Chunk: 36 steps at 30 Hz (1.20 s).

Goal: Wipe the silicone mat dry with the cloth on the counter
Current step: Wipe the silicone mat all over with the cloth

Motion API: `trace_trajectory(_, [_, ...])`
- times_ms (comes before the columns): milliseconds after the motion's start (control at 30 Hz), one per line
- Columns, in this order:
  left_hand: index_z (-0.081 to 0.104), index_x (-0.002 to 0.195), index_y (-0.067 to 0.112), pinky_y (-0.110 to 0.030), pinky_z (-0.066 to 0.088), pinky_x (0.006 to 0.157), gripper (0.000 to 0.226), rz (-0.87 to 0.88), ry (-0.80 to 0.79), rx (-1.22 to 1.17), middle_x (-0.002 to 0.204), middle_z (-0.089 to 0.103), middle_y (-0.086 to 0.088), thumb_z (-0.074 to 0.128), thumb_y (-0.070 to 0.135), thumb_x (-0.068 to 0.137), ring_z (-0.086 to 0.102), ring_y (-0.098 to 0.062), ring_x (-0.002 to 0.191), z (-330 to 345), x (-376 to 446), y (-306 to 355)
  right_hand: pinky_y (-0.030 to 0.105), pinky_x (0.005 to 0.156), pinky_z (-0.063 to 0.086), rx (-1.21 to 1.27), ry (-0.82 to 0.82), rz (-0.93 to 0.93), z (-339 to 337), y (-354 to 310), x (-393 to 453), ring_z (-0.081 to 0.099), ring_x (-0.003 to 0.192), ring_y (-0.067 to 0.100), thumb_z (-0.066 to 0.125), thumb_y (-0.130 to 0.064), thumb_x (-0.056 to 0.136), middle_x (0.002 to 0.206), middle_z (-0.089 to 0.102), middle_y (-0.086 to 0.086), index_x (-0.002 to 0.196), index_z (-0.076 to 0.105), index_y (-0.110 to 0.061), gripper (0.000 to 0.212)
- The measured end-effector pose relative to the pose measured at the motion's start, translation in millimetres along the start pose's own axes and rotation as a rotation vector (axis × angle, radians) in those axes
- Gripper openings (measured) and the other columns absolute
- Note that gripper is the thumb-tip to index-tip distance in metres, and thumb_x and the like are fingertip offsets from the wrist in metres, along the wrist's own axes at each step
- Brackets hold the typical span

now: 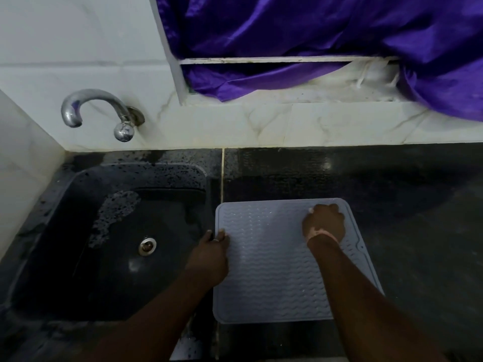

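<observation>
The silicone mat point(274, 262) is lying flat on the dark counter point(392, 184) just right of the sink point(109, 231). A person's left hand point(211, 253) is pinching its left edge between thumb and fingers, while the right hand point(324, 222) is curling over a scrap of pale cloth point(311, 210) near the far right corner. Wiping appears to be under way; the near ribbed area probably needs passes next.

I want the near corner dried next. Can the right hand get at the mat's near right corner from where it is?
Probably yes. The right hand rests near the far right corner of the silicone mat, and nothing lies on the mat between it and the near right corner; the left hand only holds the left edge.
</observation>
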<state>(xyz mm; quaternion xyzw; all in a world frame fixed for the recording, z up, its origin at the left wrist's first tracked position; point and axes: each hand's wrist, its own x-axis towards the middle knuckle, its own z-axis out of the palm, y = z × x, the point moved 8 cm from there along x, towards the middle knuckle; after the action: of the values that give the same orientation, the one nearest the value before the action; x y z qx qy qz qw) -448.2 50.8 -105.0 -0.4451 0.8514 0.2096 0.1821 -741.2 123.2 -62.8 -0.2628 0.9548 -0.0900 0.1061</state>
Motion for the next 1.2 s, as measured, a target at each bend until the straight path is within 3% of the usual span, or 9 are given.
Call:
trace_trajectory(333, [0.028,0.156,0.020,-0.047,0.010,0.125,0.066,0.008,-0.025,0.034,0.163,0.025,-0.001,0.048,0.030,0.094,0.011,-0.035,0.153,7,2,-10,0.037,0.085,0.053,0.119,-0.283,-0.537,66,-173,-108,0.060,0.105,0.028,0.057,-0.026,0.093,0.117,0.060,0.007,0.104,0.072,-0.014,0.022])
trace_trajectory(433, [0.002,0.160,0.025,-0.051,0.009,0.123,0.082,0.031,-0.086,0.002,0.168,0.001,0.004,0.048,0.026,0.092,-0.006,-0.038,0.153,8,2,-9,0.037,0.083,0.057,0.127,-0.186,-0.424,38,-127,-64,0.067,0.094,0.025,0.051,-0.033,0.099,0.099,0.069,0.006,0.098,0.075,-0.016,0.030])
trace_trajectory(567, [0.001,0.160,0.027,-0.049,0.003,0.124,0.083,0.027,-0.079,-0.003,0.168,-0.003,0.004,0.049,0.028,0.092,-0.010,-0.036,0.153,8,4,-10,0.045,0.085,0.054,0.003,0.032,0.001,-1,-12,-1,0.057,0.108,0.034,0.046,-0.031,0.100,0.117,0.059,0.014,0.111,0.069,-0.012,0.032])
trace_trajectory(667, [0.002,0.160,0.027,-0.049,0.002,0.124,0.083,0.021,-0.095,0.010,0.168,-0.004,0.003,0.049,0.028,0.092,-0.010,-0.036,0.153,7,7,-10,0.047,0.088,0.051,-0.038,0.033,0.051,6,-5,-5,0.052,0.113,0.036,0.045,-0.030,0.102,0.126,0.052,0.016,0.118,0.065,-0.011,0.033])
trace_trajectory(800, [0.005,0.160,0.022,-0.053,0.005,0.123,0.081,0.043,-0.094,0.054,0.168,0.004,-0.001,0.049,0.031,0.093,-0.006,-0.040,0.152,7,7,-8,0.039,0.089,0.051,-0.025,-0.042,-0.282,48,-104,-74,0.056,0.106,0.029,0.045,-0.019,0.097,0.120,0.056,0.011,0.112,0.068,-0.015,0.027])
trace_trajectory(900, [0.025,0.157,0.021,-0.052,0.002,0.124,0.066,0.081,-0.110,0.111,0.162,0.030,0.000,0.047,0.038,0.097,0.005,-0.038,0.153,8,8,-9,0.039,0.088,0.051,-0.007,-0.196,-0.563,73,-166,-119,0.055,0.107,0.031,0.054,-0.025,0.093,0.120,0.054,0.010,0.111,0.069,-0.015,0.025])
trace_trajectory(967, [0.021,0.158,0.023,-0.053,0.002,0.124,0.067,0.072,-0.138,0.079,0.164,0.025,0.001,0.047,0.035,0.097,0.002,-0.039,0.153,8,8,-12,0.039,0.090,0.053,-0.005,-0.304,-0.636,71,-173,-113,0.058,0.107,0.030,0.055,-0.030,0.094,0.118,0.059,0.008,0.110,0.070,-0.014,0.027])
trace_trajectory(1100, [-0.001,0.160,0.024,-0.054,0.005,0.123,0.080,0.052,-0.156,0.068,0.168,-0.005,0.001,0.046,0.029,0.096,-0.009,-0.041,0.152,4,6,-7,0.038,0.088,0.057,0.170,-0.215,-0.367,26,-92,-48,0.068,0.096,0.023,0.054,-0.036,0.098,0.101,0.073,0.003,0.103,0.075,-0.018,0.029])
trace_trajectory(1200, [0.000,0.161,0.026,-0.050,0.004,0.124,0.082,0.016,-0.157,0.035,0.168,-0.006,0.004,0.049,0.029,0.095,-0.010,-0.038,0.153,2,5,-5,0.042,0.089,0.055,0.011,0.007,-0.070,-11,9,2,0.062,0.107,0.030,0.045,-0.031,0.099,0.116,0.066,0.009,0.112,0.070,-0.018,0.031])
